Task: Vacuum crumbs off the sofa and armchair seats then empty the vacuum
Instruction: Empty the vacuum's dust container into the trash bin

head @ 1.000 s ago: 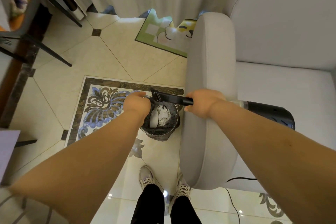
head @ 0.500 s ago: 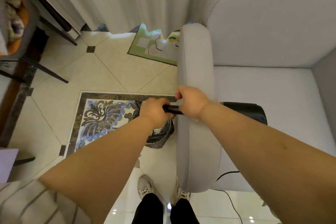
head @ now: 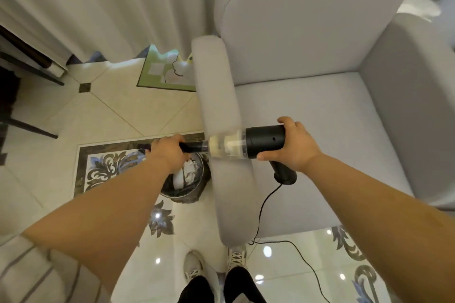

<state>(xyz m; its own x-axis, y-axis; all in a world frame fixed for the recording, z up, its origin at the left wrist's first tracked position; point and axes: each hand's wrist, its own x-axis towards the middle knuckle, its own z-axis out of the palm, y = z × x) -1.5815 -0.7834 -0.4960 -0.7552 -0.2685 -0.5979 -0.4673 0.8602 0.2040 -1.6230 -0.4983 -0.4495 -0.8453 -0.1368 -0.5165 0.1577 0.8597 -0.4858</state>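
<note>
Left hand [head: 170, 152] grips the nozzle [head: 194, 147] over the bin [head: 199, 194]; right hand [head: 293, 147] clasps the vacuum [head: 264, 141] body. Light, rigid plastic; hold both ends, since the clear cup may pop off.

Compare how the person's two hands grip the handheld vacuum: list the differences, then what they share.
The left hand holds the thin black nozzle above the bin; the right hand holds the thick black motor body above the armchair seat. The left hand's fingers wrap a narrow tube; the right hand's spread around a wide barrel. Both grip the same vacuum.
</note>
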